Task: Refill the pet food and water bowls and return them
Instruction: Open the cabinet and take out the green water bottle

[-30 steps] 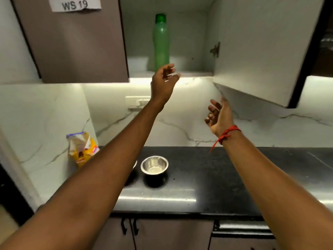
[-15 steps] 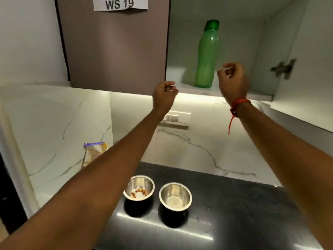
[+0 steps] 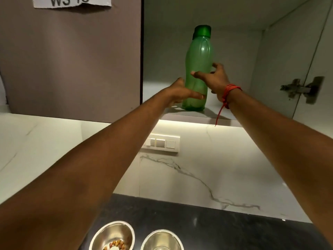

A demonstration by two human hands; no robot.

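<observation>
Where the bottle stands: a tall translucent green plastic bottle (image 3: 198, 69) with a darker green cap is upright near the front edge of the white cupboard shelf (image 3: 225, 110).
Left grip: the left hand (image 3: 181, 92) wraps the bottle's lower part, thumb across the front.
Right grip: the right hand (image 3: 214, 78), red thread (image 3: 229, 91) at the wrist, curls round the bottle's middle from the right side.
Bowls: two round steel bowls sit side by side at the near edge of the black countertop (image 3: 234, 231). The left bowl (image 3: 106, 233) holds brown kibble; the right bowl (image 3: 155, 239) has contents I cannot make out.
Wall: a white switch plate (image 3: 162, 143) is below the shelf.
</observation>
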